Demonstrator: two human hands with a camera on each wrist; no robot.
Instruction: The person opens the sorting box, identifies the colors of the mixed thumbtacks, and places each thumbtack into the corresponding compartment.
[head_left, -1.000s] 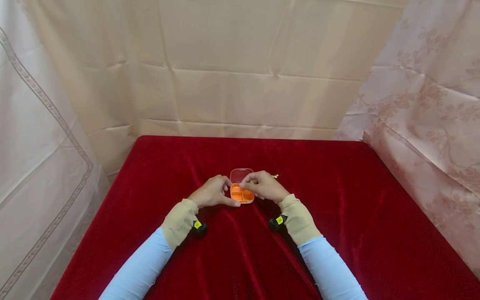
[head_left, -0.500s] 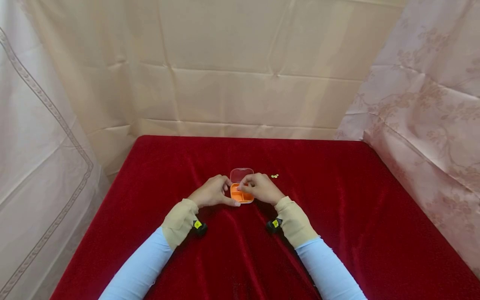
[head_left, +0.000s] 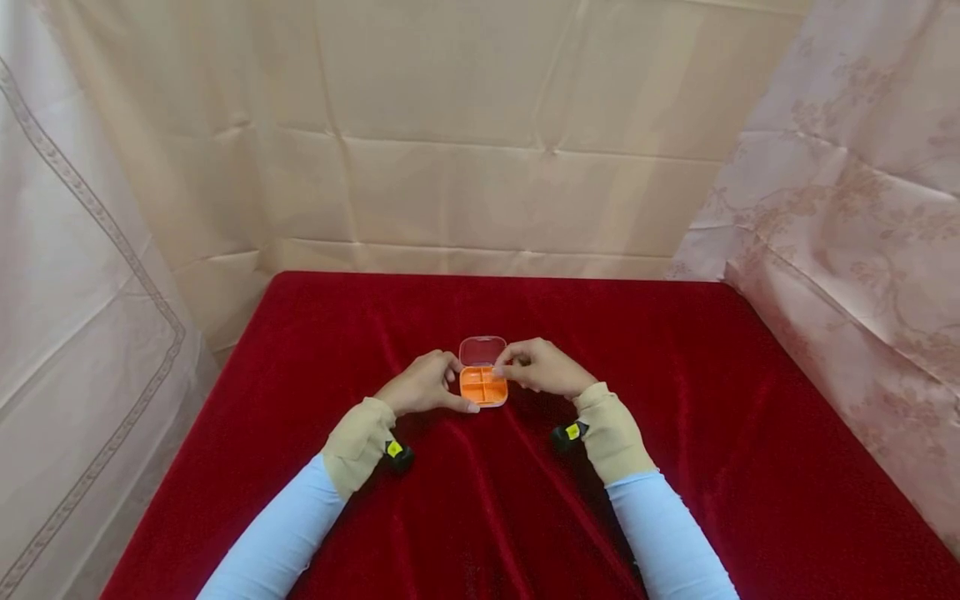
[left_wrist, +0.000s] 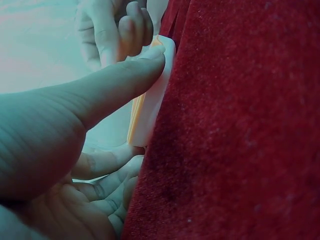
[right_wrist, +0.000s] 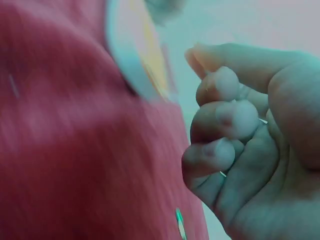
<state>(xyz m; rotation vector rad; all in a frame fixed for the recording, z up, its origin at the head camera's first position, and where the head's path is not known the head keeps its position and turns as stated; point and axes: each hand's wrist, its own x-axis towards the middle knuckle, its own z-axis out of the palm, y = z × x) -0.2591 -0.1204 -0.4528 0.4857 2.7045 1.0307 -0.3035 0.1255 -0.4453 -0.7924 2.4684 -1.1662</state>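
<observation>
A small orange pill box with a cross divider lies on the red cloth, its clear lid raised at the back. My left hand grips the box from the left, thumb along the front and fingers at the far side. In the left wrist view, that thumb presses the white outer wall. My right hand is at the box's right back corner, thumb and index tips together, other fingers curled. The right wrist view shows nothing between the fingertips.
Red velvet cloth covers the table. Beige curtain hangs behind, with pale drapes at the sides. A small bright sliver shows on the cloth in the right wrist view.
My right hand dipped leftward over the compartments, then drew back right to the box's corner. Small yellowish pills right of the box are now hidden behind it. The left hand stays put.
</observation>
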